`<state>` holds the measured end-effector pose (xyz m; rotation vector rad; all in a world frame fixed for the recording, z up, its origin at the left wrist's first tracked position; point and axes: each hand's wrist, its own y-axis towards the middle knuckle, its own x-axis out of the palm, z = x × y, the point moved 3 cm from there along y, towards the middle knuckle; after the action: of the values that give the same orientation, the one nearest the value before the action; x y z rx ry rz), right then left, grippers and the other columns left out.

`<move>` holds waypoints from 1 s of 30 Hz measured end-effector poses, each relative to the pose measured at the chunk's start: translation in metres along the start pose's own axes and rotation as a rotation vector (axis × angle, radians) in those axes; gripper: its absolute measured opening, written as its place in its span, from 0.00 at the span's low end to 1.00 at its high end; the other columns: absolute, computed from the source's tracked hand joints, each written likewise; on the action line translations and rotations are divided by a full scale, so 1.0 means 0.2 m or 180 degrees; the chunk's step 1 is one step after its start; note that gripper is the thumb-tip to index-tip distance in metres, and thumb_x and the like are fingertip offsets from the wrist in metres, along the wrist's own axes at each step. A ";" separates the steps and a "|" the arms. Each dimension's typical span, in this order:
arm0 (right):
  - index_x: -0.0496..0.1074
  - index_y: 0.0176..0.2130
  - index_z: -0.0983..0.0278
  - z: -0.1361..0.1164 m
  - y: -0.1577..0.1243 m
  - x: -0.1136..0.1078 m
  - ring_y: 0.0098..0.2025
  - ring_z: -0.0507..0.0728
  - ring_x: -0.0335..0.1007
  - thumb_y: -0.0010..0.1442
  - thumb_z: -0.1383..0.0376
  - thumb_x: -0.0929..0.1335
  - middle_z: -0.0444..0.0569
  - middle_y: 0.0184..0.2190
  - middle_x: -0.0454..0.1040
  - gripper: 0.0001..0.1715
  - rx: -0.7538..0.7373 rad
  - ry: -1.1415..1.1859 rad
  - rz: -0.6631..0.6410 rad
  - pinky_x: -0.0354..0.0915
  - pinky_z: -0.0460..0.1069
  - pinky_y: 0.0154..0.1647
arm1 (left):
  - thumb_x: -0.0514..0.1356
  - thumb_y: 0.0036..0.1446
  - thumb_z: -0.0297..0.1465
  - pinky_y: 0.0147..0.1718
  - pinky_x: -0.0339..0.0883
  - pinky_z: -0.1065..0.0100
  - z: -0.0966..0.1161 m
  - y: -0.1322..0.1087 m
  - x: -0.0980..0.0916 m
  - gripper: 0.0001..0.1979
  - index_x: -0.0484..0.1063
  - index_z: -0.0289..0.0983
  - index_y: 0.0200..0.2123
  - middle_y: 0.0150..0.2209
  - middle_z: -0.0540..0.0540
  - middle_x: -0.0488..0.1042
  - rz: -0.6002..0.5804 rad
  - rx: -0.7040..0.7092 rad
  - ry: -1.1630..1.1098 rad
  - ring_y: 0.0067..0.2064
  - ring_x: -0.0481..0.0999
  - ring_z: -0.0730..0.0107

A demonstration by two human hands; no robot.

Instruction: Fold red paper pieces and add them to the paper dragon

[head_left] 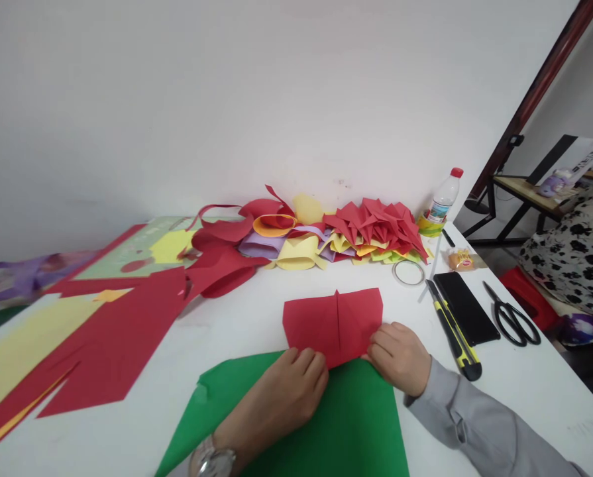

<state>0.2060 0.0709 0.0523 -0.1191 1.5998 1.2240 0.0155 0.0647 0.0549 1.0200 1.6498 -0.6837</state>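
Observation:
A folded piece of red paper (356,318) lies in front of me, with a raised crease down its middle. My left hand (299,381) grips its lower left edge, fingers curled over the paper. At the lower right corner, my right hand (398,354) pinches the same paper between thumb and fingers. Beneath both hands spreads a large green sheet (356,417), partly covered by the red paper and my left forearm. The fingertips' undersides are hidden.
Curled and folded coloured papers (296,245) line the wall. Red sheets (142,331) lie left. On the right are a utility knife (455,331), a black flat case (468,308), scissors (512,318), a tape roll (408,272), a wrapped snack (461,260) and a bottle (440,202).

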 end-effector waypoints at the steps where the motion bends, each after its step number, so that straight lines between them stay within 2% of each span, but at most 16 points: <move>1: 0.67 0.23 0.65 0.00 0.00 0.00 0.28 0.55 0.56 0.69 0.63 0.61 0.47 0.22 0.65 0.23 -0.0007 -0.0021 0.0008 0.51 0.50 0.28 | 0.58 0.58 0.24 0.24 0.51 0.63 -0.01 -0.01 0.00 0.05 0.71 0.35 0.30 0.27 0.45 0.71 -0.0014 0.0005 0.0088 0.28 0.67 0.63; 10: 0.65 0.22 0.64 0.00 0.01 -0.02 0.26 0.54 0.55 0.69 0.61 0.61 0.44 0.20 0.62 0.24 -0.0337 -0.0126 0.0028 0.47 0.50 0.26 | 0.61 0.54 0.24 0.23 0.45 0.62 -0.07 -0.10 0.05 0.06 0.69 0.38 0.26 0.23 0.49 0.69 0.0211 0.0037 0.0401 0.24 0.65 0.66; 17: 0.64 0.20 0.65 -0.03 0.03 -0.05 0.25 0.54 0.53 0.68 0.69 0.61 0.44 0.20 0.61 0.24 -0.0347 -0.0011 0.0050 0.46 0.50 0.25 | 0.60 0.55 0.23 0.23 0.46 0.62 -0.07 -0.07 0.02 0.07 0.68 0.38 0.26 0.22 0.50 0.68 0.0113 0.0049 0.0374 0.23 0.65 0.67; 30: 0.64 0.21 0.64 -0.03 0.01 -0.03 0.26 0.55 0.54 0.70 0.67 0.57 0.46 0.21 0.62 0.26 -0.0409 0.0042 -0.0146 0.47 0.51 0.25 | 0.54 0.60 0.21 0.22 0.49 0.62 -0.08 -0.04 0.01 0.09 0.68 0.36 0.29 0.25 0.47 0.70 -0.0150 0.0009 0.0143 0.25 0.67 0.66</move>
<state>0.2033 0.0645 0.0567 -0.2449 1.5211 1.2924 0.0017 0.0750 0.0568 1.0078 1.7170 -0.6987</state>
